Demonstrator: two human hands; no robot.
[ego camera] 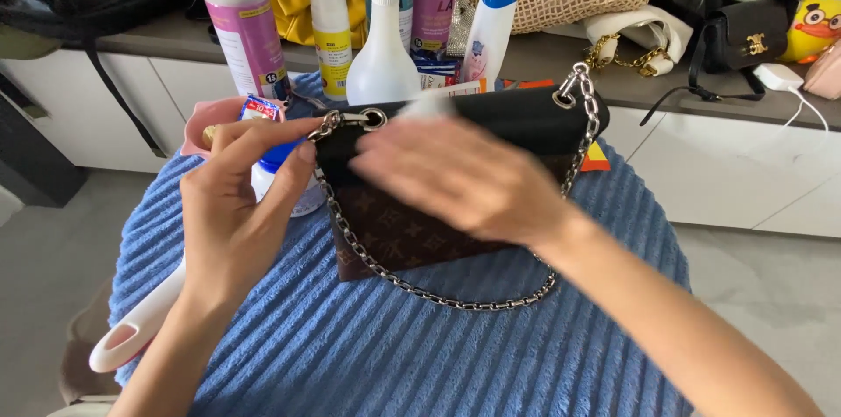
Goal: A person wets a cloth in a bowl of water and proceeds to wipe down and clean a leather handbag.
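While the left hand [232, 207] pinches its corner, the handbag [420, 224] lies crosswise, right hand [447, 176] flat, released.

Surface: a round seat covered in blue ribbed towel [420, 356], under both hands.
Handbag [412, 224]: brown and black, lies on the towel beneath the right hand's fingers [394, 163]; left fingertips [302, 132] pinch its top corner.
Chain [455, 299]: silver, trails on the towel below the bag, nearer than the fingers.
White handle [140, 329]: rests at the towel's edge, below the left wrist.
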